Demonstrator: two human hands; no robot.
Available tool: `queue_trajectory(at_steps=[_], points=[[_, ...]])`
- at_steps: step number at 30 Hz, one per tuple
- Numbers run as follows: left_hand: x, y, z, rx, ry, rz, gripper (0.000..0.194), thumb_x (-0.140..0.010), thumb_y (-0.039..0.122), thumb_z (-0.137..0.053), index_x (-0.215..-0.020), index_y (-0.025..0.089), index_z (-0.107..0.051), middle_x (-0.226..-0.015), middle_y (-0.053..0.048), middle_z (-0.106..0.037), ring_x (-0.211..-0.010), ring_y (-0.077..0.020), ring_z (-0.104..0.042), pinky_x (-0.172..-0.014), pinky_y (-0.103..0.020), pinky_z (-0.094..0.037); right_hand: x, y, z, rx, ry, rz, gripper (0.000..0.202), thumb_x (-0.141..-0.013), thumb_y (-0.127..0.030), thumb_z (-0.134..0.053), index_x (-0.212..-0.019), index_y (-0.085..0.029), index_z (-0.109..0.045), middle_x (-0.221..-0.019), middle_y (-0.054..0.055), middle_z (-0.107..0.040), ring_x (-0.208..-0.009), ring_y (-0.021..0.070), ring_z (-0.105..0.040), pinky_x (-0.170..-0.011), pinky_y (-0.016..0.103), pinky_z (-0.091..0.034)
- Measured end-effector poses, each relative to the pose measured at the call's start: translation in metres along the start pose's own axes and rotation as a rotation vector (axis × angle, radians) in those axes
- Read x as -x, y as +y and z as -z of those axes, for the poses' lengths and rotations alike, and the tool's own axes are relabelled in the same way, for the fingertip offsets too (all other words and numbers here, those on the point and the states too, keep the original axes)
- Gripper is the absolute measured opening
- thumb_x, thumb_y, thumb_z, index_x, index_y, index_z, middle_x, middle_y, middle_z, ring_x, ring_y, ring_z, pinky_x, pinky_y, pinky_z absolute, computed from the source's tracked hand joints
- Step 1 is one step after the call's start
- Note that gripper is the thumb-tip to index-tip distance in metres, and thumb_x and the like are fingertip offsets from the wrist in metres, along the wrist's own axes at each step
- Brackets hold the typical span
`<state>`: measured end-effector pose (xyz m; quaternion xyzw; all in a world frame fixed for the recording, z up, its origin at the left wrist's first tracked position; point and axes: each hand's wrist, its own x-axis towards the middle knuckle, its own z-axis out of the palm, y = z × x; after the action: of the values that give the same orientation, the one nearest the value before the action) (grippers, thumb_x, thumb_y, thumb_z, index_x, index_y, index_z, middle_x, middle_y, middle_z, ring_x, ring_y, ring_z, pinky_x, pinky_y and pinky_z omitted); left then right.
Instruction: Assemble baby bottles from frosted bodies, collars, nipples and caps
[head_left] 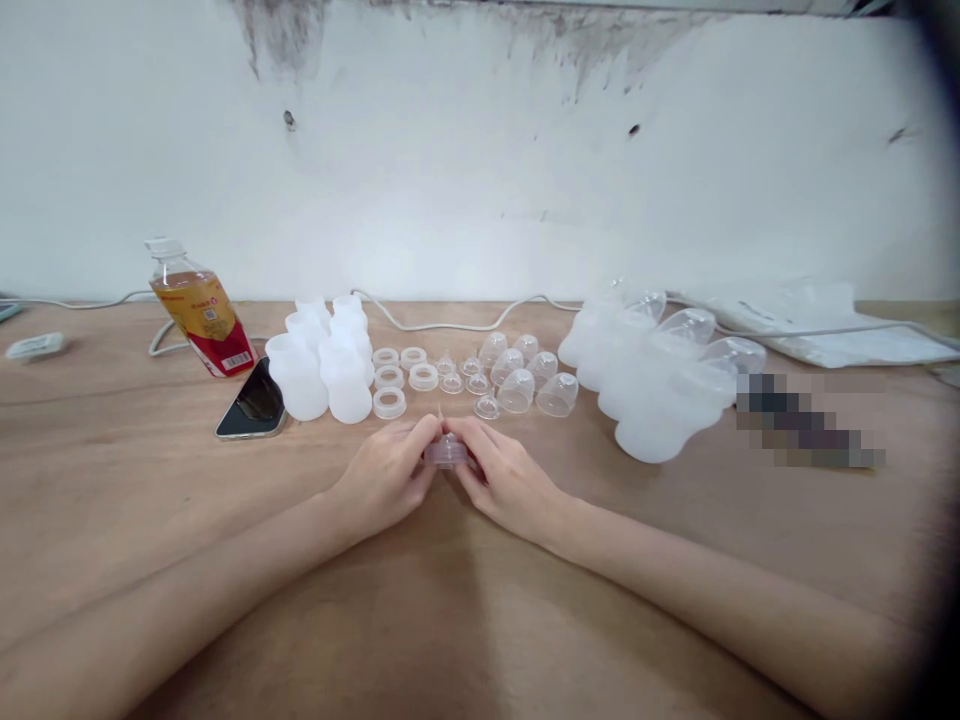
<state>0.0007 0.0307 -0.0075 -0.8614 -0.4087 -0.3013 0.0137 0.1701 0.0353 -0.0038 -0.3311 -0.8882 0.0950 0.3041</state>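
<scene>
Between my left hand (386, 480) and my right hand (514, 482) is a translucent bottle collar ring (446, 454), gripped from both sides. A thin clear tip, apparently a bottle teat, pokes up above it between my fingertips; the rest is covered by my fingers. Just beyond my hands lie several loose collar rings (389, 403) in two columns. To their right sit several clear silicone teats (486, 406), then several transparent dome caps (557, 394). White bottle bodies (348, 385) stand upright in rows left of the rings.
At right stand several white bottles (651, 430) with clear domes on top. A black phone (253, 405) and a drink bottle (204, 315) are on the left. A grey cable (472, 326) runs along the wall; a plastic bag (802, 330) lies back right.
</scene>
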Motion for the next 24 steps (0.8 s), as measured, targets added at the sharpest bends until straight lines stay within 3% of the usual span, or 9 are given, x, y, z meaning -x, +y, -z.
queue_trajectory(at_steps=[6, 9, 10, 12, 14, 17, 19, 24], points=[[-0.001, -0.006, 0.007, -0.108, 0.027, -0.035, 0.007, -0.08, 0.014, -0.041, -0.082, 0.018, -0.047, -0.075, -0.003, -0.061, -0.072, -0.0176, -0.058, -0.065, -0.028, -0.042, -0.002, 0.001, 0.004, -0.353, -0.045, -0.106, 0.049, -0.077, -0.024, -0.052, -0.121, -0.02, -0.028, -0.106, 0.009, -0.051, -0.085, 0.0156, -0.055, -0.069, 0.031, -0.05], [-0.003, -0.001, 0.016, -0.204, -0.026, -0.072, 0.007, -0.083, 0.019, -0.041, -0.085, 0.017, -0.048, -0.076, -0.005, -0.062, -0.076, -0.02, -0.058, -0.067, -0.031, -0.042, -0.003, 0.002, 0.005, -0.555, -0.047, -0.213, 0.048, -0.078, -0.025, -0.053, -0.12, -0.023, -0.029, -0.104, 0.007, -0.05, -0.078, 0.0118, -0.057, -0.066, 0.028, -0.051], [-0.004, 0.003, 0.02, -0.236, -0.056, -0.074, 0.01, -0.082, 0.024, -0.045, -0.088, 0.016, -0.048, -0.08, -0.006, -0.063, -0.079, -0.0212, -0.058, -0.067, -0.032, -0.042, -0.004, 0.003, 0.005, -0.608, -0.04, -0.248, 0.048, -0.078, -0.024, -0.053, -0.119, -0.024, -0.03, -0.103, 0.006, -0.05, -0.078, 0.0115, -0.057, -0.066, 0.028, -0.051], [-0.007, 0.008, 0.032, -0.271, -0.082, -0.056, 0.035, -0.075, 0.038, -0.055, -0.099, 0.015, -0.044, -0.091, -0.008, -0.061, -0.086, -0.0239, -0.056, -0.07, -0.034, -0.043, -0.005, 0.005, 0.005, -0.69, -0.02, -0.301, 0.05, -0.075, -0.022, -0.056, -0.119, -0.025, -0.032, -0.104, 0.005, -0.049, -0.081, 0.0118, -0.058, -0.071, 0.029, -0.051], [-0.011, 0.009, 0.047, -0.278, -0.031, -0.039, 0.051, -0.07, 0.049, -0.058, -0.105, 0.017, -0.04, -0.102, -0.009, -0.057, -0.093, -0.0245, -0.053, -0.074, -0.035, -0.043, -0.006, 0.006, 0.005, -0.732, 0.005, -0.35, 0.05, -0.074, -0.021, -0.057, -0.119, -0.024, -0.034, -0.105, 0.005, -0.048, -0.082, 0.0119, -0.058, -0.075, 0.031, -0.051], [-0.019, -0.004, 0.068, -0.409, 0.202, 0.034, 0.049, -0.072, 0.049, -0.056, -0.107, 0.019, -0.039, -0.115, -0.011, -0.05, -0.106, -0.0277, -0.046, -0.086, -0.041, -0.036, -0.007, 0.008, 0.006, -0.761, 0.016, -0.411, 0.048, -0.074, -0.022, -0.056, -0.119, -0.022, -0.037, -0.104, 0.005, -0.048, -0.077, 0.0114, -0.059, -0.076, 0.033, -0.051], [-0.023, -0.018, 0.076, -0.564, 0.288, 0.127, 0.05, -0.072, 0.05, -0.055, -0.109, 0.021, -0.039, -0.117, -0.012, -0.049, -0.11, -0.0334, -0.041, -0.091, -0.05, -0.026, -0.008, 0.008, 0.006, -0.778, 0.015, -0.426, 0.048, -0.074, -0.022, -0.056, -0.119, -0.022, -0.038, -0.106, 0.006, -0.047, -0.079, 0.0119, -0.059, -0.077, 0.033, -0.051], [-0.022, -0.044, 0.074, -0.695, 0.228, 0.168, 0.04, -0.076, 0.046, -0.051, -0.106, 0.02, -0.043, -0.09, -0.011, -0.06, -0.111, -0.0374, -0.037, -0.092, -0.058, -0.017, -0.008, 0.008, 0.006, -0.743, 0.04, -0.396, 0.041, -0.073, -0.02, -0.057, -0.112, -0.021, -0.044, -0.114, 0.008, -0.045, -0.09, 0.0141, -0.056, -0.084, 0.034, -0.048]])
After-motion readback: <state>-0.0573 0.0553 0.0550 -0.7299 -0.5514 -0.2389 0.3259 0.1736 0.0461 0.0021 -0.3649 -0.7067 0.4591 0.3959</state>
